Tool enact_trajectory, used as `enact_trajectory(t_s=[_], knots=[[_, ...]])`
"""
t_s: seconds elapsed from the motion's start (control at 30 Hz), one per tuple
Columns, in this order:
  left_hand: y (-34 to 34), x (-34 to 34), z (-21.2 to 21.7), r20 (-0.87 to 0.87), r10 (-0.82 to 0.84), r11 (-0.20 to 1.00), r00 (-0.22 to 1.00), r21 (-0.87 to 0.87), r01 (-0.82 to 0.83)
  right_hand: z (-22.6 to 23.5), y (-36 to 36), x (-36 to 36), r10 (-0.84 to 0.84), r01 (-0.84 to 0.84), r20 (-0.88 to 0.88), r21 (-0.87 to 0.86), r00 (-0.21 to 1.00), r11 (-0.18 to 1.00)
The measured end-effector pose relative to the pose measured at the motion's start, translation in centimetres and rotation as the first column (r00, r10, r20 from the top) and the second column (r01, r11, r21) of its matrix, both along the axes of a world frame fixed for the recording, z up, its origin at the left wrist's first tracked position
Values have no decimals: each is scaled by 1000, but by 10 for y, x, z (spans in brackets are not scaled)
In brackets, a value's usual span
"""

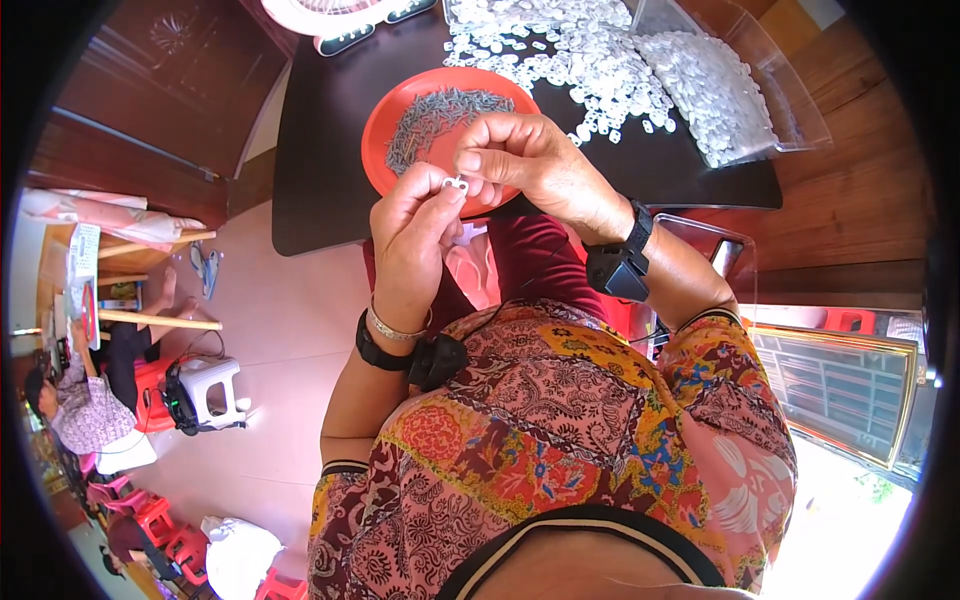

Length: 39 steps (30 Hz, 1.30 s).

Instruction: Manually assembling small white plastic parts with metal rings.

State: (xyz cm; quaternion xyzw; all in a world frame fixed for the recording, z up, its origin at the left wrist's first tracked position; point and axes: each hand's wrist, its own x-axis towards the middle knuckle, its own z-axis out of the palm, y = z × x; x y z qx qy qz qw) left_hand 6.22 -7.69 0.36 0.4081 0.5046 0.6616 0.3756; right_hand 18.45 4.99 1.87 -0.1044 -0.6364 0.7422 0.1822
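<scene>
Pinching small white clip (457, 184) w/ both hands' fingers, left hand (412, 240) & right hand (530, 160) raised over red plate (385, 125).

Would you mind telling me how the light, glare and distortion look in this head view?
Head view: daylight blows out the lower right corner; strong fisheye bend, with a black rim at the edges; the left hand and right hand, pinching a small white piece over the orange plate, are sharp and evenly lit; the dark table shows mild sheen.
</scene>
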Motion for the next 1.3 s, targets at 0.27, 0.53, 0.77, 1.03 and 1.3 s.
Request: enact_trajectory(t_s=[0.27,0.53,0.77,1.03,1.3], knots=[[0,3,1,-6,10,1000,1000,-12,-10,-3,-1,1,-13,13,-3,14,1000,1000],[-1,3,1,-19,26,999,999,-46,-27,-6,-3,0,-19,19,-18,-24,1000,1000],[0,5,2,5,37,999,999,-24,-37,-8,-4,-1,-15,15,-24,0,1000,1000],[0,10,-3,-69,90,996,994,-1,-90,-12,-11,-1,-44,49,-80,59,996,997],[-2,8,-8,-31,38,998,999,56,-36,-20,-18,0,-92,102,-133,67,987,993]])
